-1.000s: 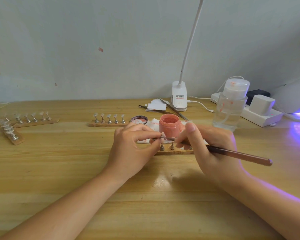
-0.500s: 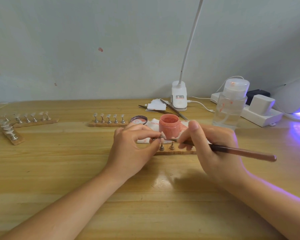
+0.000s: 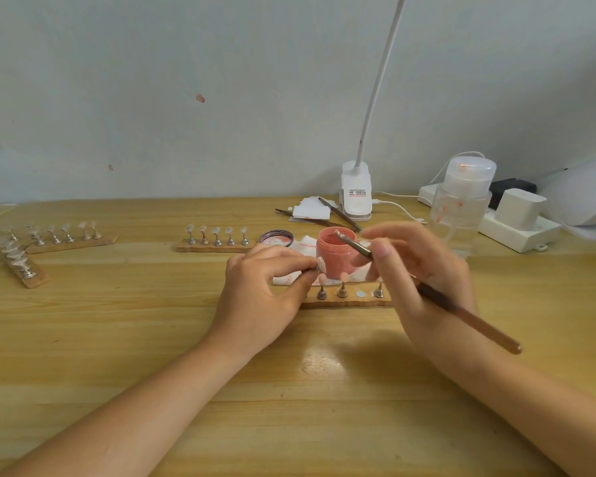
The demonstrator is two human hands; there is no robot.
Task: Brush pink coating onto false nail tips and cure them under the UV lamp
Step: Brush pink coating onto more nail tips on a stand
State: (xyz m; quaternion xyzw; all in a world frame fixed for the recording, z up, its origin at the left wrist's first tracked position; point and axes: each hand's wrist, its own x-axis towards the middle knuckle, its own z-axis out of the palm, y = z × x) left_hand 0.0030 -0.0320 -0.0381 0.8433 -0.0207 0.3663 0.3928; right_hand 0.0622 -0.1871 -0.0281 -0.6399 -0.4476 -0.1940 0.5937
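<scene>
My left hand (image 3: pixel 267 285) pinches a small nail stand with a pink-coated tip (image 3: pixel 320 264) just left of the open pink jar (image 3: pixel 336 251). My right hand (image 3: pixel 424 270) grips a brown brush (image 3: pixel 461 309), whose bristle end rests at the jar's rim. In front of the jar lies a wooden holder strip (image 3: pixel 350 299) with three metal stands, two carrying pink tips, and one bare magnet spot. The white UV lamp (image 3: pixel 582 191) sits at the far right edge.
A second strip with clear tips (image 3: pixel 217 241) lies behind my left hand, further strips (image 3: pixel 49 241) at the far left. The jar lid (image 3: pixel 276 237), stained tissue, tweezers (image 3: pixel 339 215), a clip lamp (image 3: pixel 356 197), a clear pump bottle (image 3: pixel 460 208) and a power strip (image 3: pixel 516 225) crowd the back right.
My right hand lifted the brush from the tip held by my left hand and swung its bristle end up to the jar's rim. The left hand stayed put.
</scene>
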